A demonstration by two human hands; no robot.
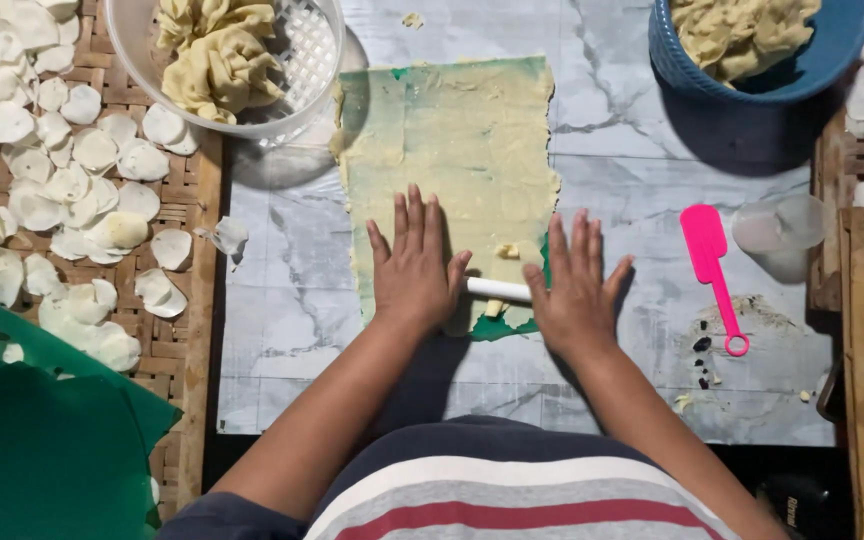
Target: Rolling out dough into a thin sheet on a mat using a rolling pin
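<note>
In the lower middle of the frame, the left hand [414, 270] and right hand [577, 285] lie flat, fingers spread, on a white rolling pin [498, 290]. Above it stretches the thin dough sheet [452, 150]. Uneven pressure could tear its ragged edges.

Bright even overhead light, soft shadows below bowls, sharp focus, slight edge distortion

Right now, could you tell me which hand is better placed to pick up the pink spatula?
The right hand. It rests on the white rolling pin nearer the pink spatula, which lies to its right; the left hand would have to cross over.
</note>
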